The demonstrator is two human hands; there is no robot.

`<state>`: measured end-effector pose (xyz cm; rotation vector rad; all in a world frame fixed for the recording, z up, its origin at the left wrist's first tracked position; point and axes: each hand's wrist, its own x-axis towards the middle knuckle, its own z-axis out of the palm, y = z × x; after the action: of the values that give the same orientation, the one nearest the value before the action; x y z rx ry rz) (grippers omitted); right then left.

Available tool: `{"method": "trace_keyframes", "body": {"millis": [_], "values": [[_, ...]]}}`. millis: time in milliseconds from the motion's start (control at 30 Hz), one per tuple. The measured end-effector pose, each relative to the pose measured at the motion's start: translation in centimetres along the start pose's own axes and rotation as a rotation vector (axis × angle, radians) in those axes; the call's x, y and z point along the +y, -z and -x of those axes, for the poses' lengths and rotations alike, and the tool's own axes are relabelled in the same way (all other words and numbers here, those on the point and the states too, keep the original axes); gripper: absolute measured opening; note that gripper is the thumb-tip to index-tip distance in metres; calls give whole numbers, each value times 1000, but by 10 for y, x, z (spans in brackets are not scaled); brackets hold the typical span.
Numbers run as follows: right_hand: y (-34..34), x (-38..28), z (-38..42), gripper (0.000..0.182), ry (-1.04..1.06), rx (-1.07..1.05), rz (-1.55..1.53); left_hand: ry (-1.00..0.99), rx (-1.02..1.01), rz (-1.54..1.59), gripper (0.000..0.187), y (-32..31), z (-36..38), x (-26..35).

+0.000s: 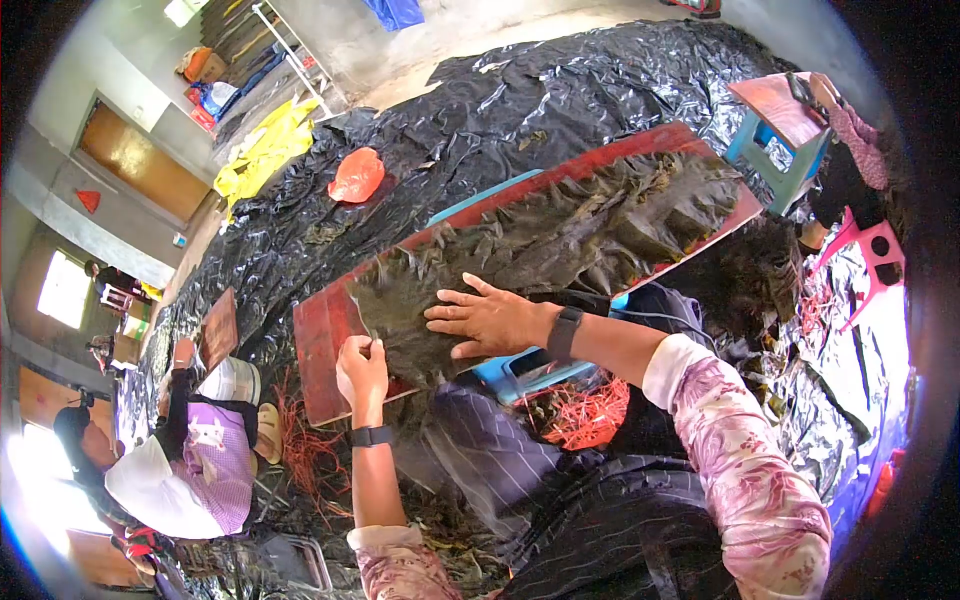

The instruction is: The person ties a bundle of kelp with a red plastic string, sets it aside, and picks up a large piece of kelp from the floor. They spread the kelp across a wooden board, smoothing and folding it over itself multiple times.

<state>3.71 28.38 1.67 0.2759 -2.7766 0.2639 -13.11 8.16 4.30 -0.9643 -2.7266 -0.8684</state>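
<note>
A long dark brown-green leafy sheet point(540, 245), wrinkled along its far part, lies over a red board point(325, 350). My right hand point(490, 318) rests flat on the sheet's near-left part, its fingers spread. At the sheet's left edge my left hand point(362, 372) is closed, thumb and fingertips together over the board; the sheet's edge is beside the fingertips, and whether they pinch it is too small to tell. Below the board, a blue stool point(510, 375) shows in part. Red strings point(590, 412) lie bundled near my lap.
Black plastic sheeting point(290, 260) covers the floor. An orange-red plastic bag point(356, 175) lies beyond the board. A small stool point(780, 125) stands at the upper right, a pink plastic piece point(870, 255) below it. A co-worker point(200, 460) sits at the left.
</note>
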Motion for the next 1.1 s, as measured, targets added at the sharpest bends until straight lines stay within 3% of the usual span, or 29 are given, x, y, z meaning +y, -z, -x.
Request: {"method": "trace_keyframes", "body": {"millis": [133, 267, 400, 467, 533, 567, 600, 667, 733, 800, 867, 1000, 1067, 1100], "values": [[11, -8, -11, 62, -13, 64, 5, -116, 108, 189, 19, -2, -10, 0], [13, -15, -51, 54, 22, 236, -4, -15, 29, 359, 21, 10, 3, 8], [-23, -21, -83, 51, 24, 234, -32, 110, -143, 644, 35, 16, 17, 1], [-39, -24, -89, 50, -49, -16, -98, 88, -131, 579, 36, 13, 21, -11], [-40, -20, -89, 46, -52, -87, -58, 28, -113, 473, 40, 8, 23, -18], [-45, -18, -91, 44, -40, -32, -43, 90, -142, 538, 39, 8, 27, -23], [-50, -16, -90, 43, -38, 18, -25, 266, -201, 566, 37, 28, 32, 13], [-57, -14, -90, 42, -27, 177, 37, 280, -242, 568, 36, 30, 37, 9], [-61, -17, -89, 42, -47, 282, 31, 255, -246, 502, 35, 35, 37, 10], [-50, -31, -86, 42, -127, 339, 19, -66, -69, -24, 38, 32, 25, -16], [-44, -42, -81, 44, -80, 327, -17, -222, 164, -139, 43, 25, 17, -7], [-59, -46, -63, 56, -235, 201, 250, -308, -137, -45, 50, -4, 7, 23], [-55, -32, -41, 60, -324, 178, 228, -245, -269, -411, 53, -20, 7, 19], [-52, -26, -31, 65, -386, 166, 195, -264, -285, -405, 54, -22, 3, 7]]}}
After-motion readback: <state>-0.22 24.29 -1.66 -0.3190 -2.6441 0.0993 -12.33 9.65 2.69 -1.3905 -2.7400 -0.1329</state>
